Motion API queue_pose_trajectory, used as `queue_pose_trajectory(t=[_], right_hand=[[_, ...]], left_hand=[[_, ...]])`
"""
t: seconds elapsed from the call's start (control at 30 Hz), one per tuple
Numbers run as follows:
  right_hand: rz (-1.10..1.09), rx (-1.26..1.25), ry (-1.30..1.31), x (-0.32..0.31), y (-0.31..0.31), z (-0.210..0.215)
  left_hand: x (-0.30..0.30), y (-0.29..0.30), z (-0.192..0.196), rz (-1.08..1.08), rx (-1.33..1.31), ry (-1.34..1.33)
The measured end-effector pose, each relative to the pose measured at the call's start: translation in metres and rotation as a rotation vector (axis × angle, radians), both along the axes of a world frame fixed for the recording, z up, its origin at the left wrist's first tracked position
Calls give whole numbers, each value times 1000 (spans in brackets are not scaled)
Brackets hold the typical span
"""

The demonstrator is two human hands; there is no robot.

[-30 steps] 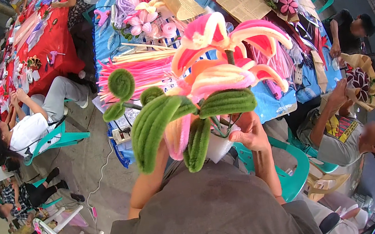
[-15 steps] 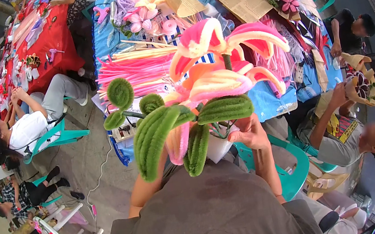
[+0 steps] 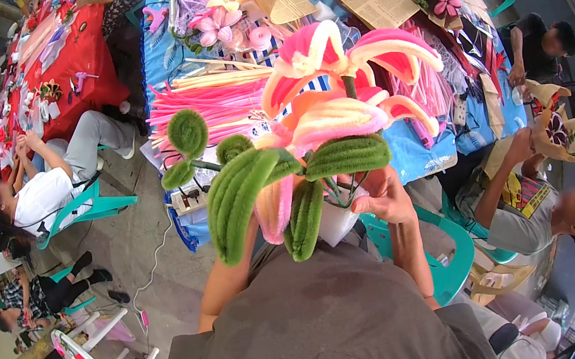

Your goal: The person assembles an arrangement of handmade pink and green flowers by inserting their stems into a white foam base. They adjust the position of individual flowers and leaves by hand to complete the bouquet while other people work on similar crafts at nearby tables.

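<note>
1 fuzzy flower bouquet (image 3: 311, 139) — upright, blooms pointing up.

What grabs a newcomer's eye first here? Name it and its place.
A big fuzzy pink flower with green leaves, held up at centre by the right hand. Behind it, pink stems lie piled on the blue table; a red table stands far left.

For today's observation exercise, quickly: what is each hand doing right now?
Left hand: hidden behind the green fuzzy leaves; cannot be told.
Right hand: closed around the stems of the pink pipe-cleaner flower.
</note>
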State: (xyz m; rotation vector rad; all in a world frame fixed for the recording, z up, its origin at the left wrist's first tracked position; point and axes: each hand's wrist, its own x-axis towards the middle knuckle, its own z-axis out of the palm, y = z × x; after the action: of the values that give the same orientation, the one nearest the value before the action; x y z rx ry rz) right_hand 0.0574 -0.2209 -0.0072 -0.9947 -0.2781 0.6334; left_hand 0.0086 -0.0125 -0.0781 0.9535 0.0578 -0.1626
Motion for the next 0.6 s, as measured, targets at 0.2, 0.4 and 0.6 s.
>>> queue_pose_trajectory(t=[0.2,0.4,0.6], right_hand=[[6,1,1,1,2,3],[17,-3,-22,4,1,-5],[4,-30,-25,6,-1,-5]], left_hand=[[4,0,-6,-29,-21,25],[18,-15,-9,-47,-107,81],[20,-18,-5,-143,729,-143]])
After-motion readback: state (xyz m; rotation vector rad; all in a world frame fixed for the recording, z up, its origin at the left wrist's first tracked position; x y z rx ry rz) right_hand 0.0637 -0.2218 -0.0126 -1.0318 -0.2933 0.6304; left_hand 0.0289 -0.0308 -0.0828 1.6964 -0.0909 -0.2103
